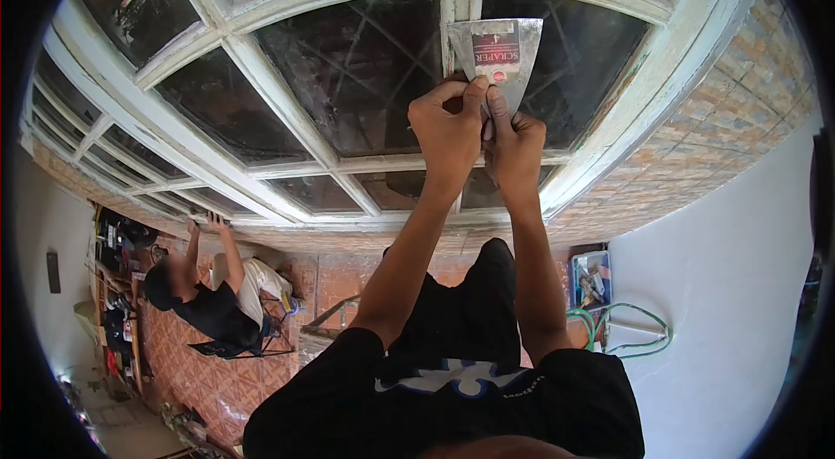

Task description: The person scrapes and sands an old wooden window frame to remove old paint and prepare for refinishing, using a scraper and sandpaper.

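Observation:
A wide scraper (pixel 529 40) with a flat metal blade and a dark red label is held up in front of the window. My left hand (pixel 448 130) pinches it near the narrow end of the blade, the thumb pressed against the metal. Beside it, my right hand (pixel 517 150) is closed on the same scraper, its thumb next to the left one. The fingers hide most of the handle. Behind the blade, a white wooden window frame (pixel 462 3) with worn, chipped paint overlaps it in this view. Dark glass panes (pixel 357 68) fill the frame.
A person (pixel 213 307) in black sits on a folding chair at the left, hands raised to the window's lower edge. Stone-look tiles (pixel 661 146) line the wall. A bin of items (pixel 591 281) and a green hose (pixel 648 311) lie to the right. A cluttered shelf (pixel 113 285) stands far left.

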The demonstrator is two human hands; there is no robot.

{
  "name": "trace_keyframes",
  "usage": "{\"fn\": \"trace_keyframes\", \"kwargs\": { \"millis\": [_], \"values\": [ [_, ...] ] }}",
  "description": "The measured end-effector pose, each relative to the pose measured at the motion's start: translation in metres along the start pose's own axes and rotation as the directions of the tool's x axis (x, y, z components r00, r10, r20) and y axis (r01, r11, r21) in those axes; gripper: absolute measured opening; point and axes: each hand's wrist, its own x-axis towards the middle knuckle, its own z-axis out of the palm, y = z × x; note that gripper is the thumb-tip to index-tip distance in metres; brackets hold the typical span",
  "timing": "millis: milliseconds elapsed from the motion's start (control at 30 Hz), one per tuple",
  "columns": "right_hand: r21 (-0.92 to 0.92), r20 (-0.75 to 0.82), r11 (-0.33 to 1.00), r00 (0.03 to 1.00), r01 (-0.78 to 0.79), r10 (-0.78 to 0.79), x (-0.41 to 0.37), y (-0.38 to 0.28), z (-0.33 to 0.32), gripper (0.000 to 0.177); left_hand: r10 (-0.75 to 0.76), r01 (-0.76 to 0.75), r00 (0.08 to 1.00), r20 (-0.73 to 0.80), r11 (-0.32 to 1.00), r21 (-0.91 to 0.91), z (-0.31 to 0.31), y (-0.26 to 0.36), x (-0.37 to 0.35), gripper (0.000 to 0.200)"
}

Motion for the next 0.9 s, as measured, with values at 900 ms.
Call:
{"fn": "trace_keyframes", "kwargs": {
  "millis": [900],
  "values": [
    [0.097, 0.026, 0.986, 0.991, -0.135, 0.133, -0.003, -0.01, -0.01, 0.055, 0.177, -0.168, 0.982, -0.066, 0.979, 0.119, 0.015, -0.006, -0.009, 0.026]
  ]
}}
